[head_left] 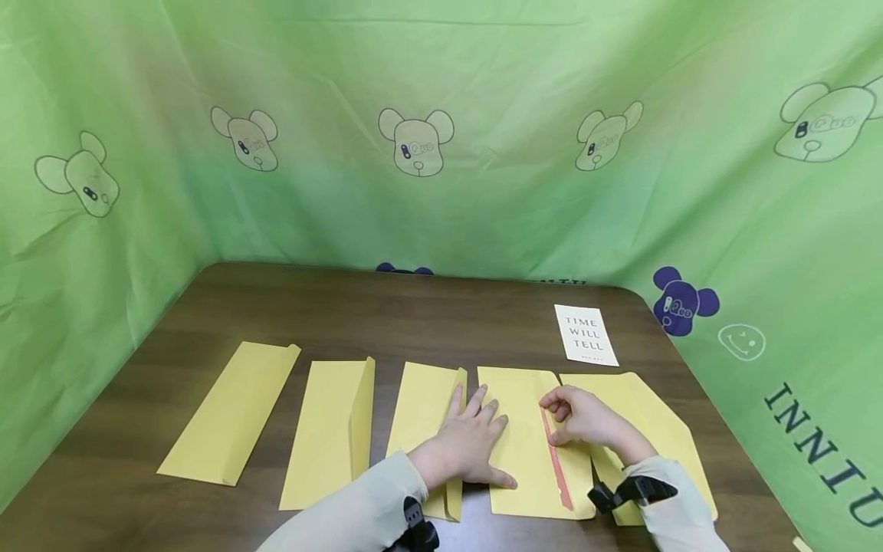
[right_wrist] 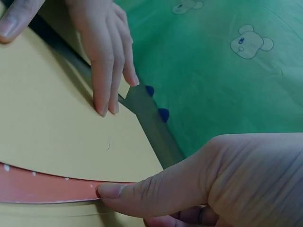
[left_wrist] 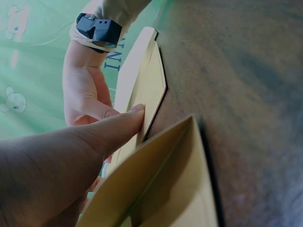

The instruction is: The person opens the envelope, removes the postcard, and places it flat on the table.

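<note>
A yellow paper envelope [head_left: 517, 399] lies right of the table's middle, with a red strip [head_left: 560, 475] running along its right-hand flap. My right hand [head_left: 586, 418] pinches the upper end of this strip; in the right wrist view the thumb [right_wrist: 156, 191] lies on it, and the strip bows up along its length. With fingers spread, my left hand [head_left: 472, 445] rests on the envelope's left part. The left wrist view has its thumb [left_wrist: 125, 123] pressing the paper. Under the left wrist, another envelope [head_left: 417, 399] has its flap partly raised.
Two folded envelopes, one at the far left [head_left: 231, 414] and one beside it [head_left: 320, 437], lie on the brown table [head_left: 331, 307]. A further envelope [head_left: 655, 422] sits under the right forearm. Behind it lies a white printed card [head_left: 586, 335]. Green printed cloth [head_left: 483, 207] surrounds the table.
</note>
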`<state>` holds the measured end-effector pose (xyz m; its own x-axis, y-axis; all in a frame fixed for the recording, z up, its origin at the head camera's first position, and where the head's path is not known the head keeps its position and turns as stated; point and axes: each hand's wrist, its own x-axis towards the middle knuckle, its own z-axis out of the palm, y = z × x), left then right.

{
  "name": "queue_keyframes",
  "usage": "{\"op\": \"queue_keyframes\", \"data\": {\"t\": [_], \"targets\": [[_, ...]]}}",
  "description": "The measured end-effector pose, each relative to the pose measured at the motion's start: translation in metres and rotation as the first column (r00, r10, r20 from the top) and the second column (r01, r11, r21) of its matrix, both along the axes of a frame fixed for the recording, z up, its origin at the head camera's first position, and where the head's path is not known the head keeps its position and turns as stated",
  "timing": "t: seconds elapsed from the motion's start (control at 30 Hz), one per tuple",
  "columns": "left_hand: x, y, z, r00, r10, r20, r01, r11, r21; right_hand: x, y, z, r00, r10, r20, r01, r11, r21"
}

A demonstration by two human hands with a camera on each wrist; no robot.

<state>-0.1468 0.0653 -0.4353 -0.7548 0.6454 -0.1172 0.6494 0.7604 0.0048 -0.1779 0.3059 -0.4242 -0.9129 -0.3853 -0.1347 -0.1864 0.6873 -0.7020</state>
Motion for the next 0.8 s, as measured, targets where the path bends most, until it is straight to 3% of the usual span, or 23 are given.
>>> {"op": "queue_keyframes", "data": {"t": [0.23, 0.4, 0.6, 0.8], "targets": [[0.0018, -0.0016, -0.0016, 1.000, 0.001, -0.003, -0.001, 1.000, 0.002, -0.0032, 0.0002, -0.0010, 0.989, 0.010, 0.146, 0.010, 0.990, -0.140], [0.0022, -0.0015, -0.0019, 1.000, -0.007, -0.005, 0.007, 1.000, -0.007, -0.0014, 0.0005, -0.0023, 0.983, -0.019, 0.181, 0.053, 0.981, -0.185], [0.0006, -0.0001, -0.0017, 1.000, -0.008, -0.005, 0.008, 1.000, -0.010, 0.0014, 0.0021, -0.0047, 0.971, -0.060, 0.231, 0.128, 0.948, -0.290], [-0.0010, 0.0019, -0.0005, 1.000, -0.003, 0.000, 0.003, 1.000, -0.020, -0.0003, 0.0059, -0.0080, 0.943, -0.033, 0.332, 0.162, 0.915, -0.369]]}}
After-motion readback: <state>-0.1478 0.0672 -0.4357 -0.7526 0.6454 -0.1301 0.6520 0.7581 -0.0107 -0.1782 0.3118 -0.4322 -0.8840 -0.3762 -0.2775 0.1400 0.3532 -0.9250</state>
